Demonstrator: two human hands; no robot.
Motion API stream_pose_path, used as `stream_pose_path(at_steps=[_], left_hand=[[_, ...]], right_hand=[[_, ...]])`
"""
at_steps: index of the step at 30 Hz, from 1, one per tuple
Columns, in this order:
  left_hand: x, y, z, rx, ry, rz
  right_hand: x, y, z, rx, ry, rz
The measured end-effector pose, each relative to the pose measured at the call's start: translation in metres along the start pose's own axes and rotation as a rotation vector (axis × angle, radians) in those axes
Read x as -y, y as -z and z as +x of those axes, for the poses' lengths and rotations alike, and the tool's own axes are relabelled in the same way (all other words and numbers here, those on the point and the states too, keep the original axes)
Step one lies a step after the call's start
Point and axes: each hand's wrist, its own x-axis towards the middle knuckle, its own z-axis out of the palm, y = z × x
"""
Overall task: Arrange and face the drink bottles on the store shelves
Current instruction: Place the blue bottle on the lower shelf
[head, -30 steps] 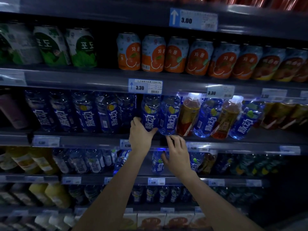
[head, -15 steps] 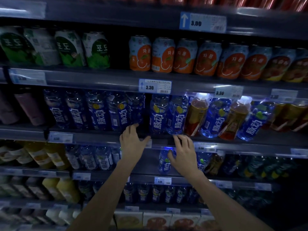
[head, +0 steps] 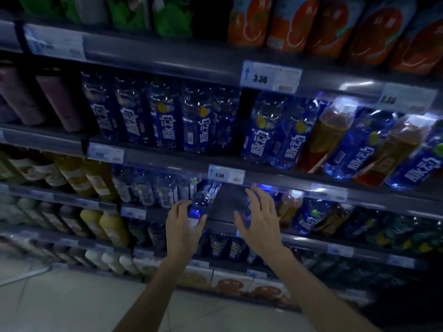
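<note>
On the third shelf down, a blue-labelled drink bottle (head: pixel 206 194) leans to the right at the end of a row of clear bottles (head: pixel 153 190). My left hand (head: pixel 184 224) wraps its base, thumb under it. My right hand (head: pixel 260 218) cups a second blue bottle (head: pixel 246 212), fingers spread around it and most of it hidden. Between the two hands is a dark empty gap (head: pixel 227 202) on the shelf. One shelf up stands a row of upright blue bottles (head: pixel 167 118), with tilted blue and amber bottles (head: pixel 328 137) mixed to the right.
A 4.50 price tag (head: pixel 226 174) hangs on the shelf edge just above my hands. Amber and blue bottles (head: pixel 309 216) crowd the shelf right of my right hand. Yellow juice bottles (head: pixel 79 176) stand at the left, orange cans (head: pixel 287 27) on top, and cartons (head: pixel 230 283) near the tiled floor.
Both hands dropped from the blue bottles on the shelf above to the shelf below and closed around two bottles there. The view moved nearer and tilted down.
</note>
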Motion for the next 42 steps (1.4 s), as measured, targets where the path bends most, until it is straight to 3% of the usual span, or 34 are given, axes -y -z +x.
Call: stream_pose_path(at_steps=[5,13,21,27,38,42], left_hand=[[0.033,-0.028,0.001,0.1,0.17,-0.049],[0.084,-0.09,0.032,0.059,0.386,-0.191],[0.102,-0.123,0.029,-0.003,0.369,-0.236],[0.101,-0.131,0.033,-0.083,0.343,-0.407],[0.102,-0.134,0.034,-0.052,0.338,-0.452],[0.101,-0.126,0.03,-0.119,0.332,-0.51]], right_hand=[[0.001,-0.056,-0.024,0.22,-0.03,-0.01],[-0.037,-0.157,-0.051,0.383,-0.089,-0.096],[-0.056,-0.188,-0.069,0.372,-0.131,-0.131],[-0.054,-0.194,-0.069,0.316,-0.145,-0.13],[-0.056,-0.198,-0.07,0.292,-0.155,-0.138],[-0.055,-0.196,-0.07,0.295,-0.146,-0.136]])
